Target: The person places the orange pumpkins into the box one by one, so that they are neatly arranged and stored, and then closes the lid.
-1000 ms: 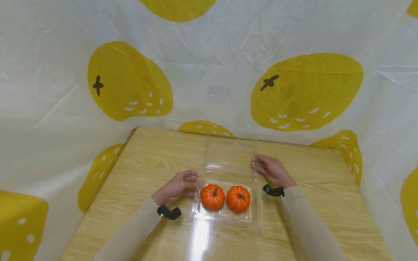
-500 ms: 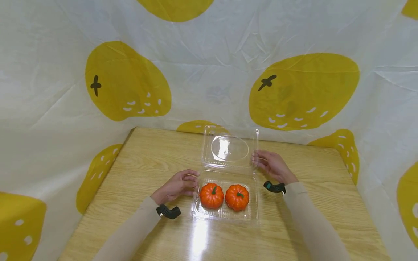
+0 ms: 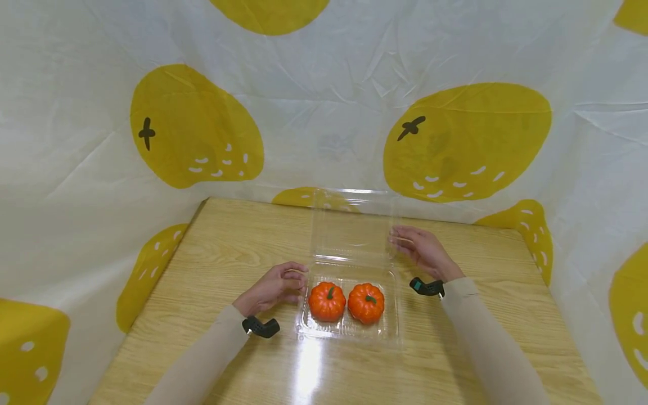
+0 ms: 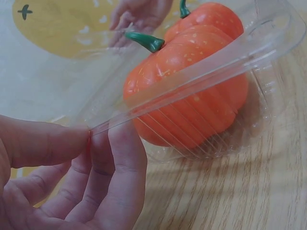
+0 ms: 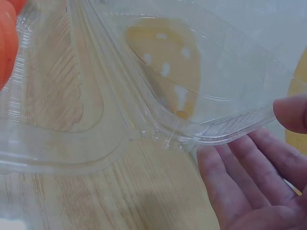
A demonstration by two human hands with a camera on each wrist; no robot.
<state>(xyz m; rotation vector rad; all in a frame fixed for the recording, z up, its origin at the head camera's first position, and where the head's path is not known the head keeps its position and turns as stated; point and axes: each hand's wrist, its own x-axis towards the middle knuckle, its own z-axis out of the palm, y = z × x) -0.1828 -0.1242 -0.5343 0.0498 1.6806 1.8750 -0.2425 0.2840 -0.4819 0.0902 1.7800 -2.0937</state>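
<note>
A hinged clear plastic clamshell container (image 3: pixel 349 336) stands on the table, its lid (image 3: pixel 354 233) tilted back on the far side. Two orange toy pumpkins with green stems sit side by side in the base: a left pumpkin (image 3: pixel 327 302) and a right pumpkin (image 3: pixel 366 303). My left hand (image 3: pixel 270 289) pinches the base's left rim between thumb and fingers, plain in the left wrist view at the rim (image 4: pixel 112 122). On the other side, my right hand (image 3: pixel 422 252) holds the lid's right edge, with the thumb (image 5: pixel 290 115) above and the fingers beneath.
The wooden table (image 3: pixel 243 236) extends to both sides. A white cloth (image 3: pixel 324 129) printed with yellow fruit hangs behind it and along the sides, close beyond the raised lid. Each wrist wears a dark band (image 3: pixel 260 327).
The lid has swung up from lying lower toward the back, and my right hand has risen slightly with it. My left hand stays at the base's rim; the pumpkins keep their places in the base.
</note>
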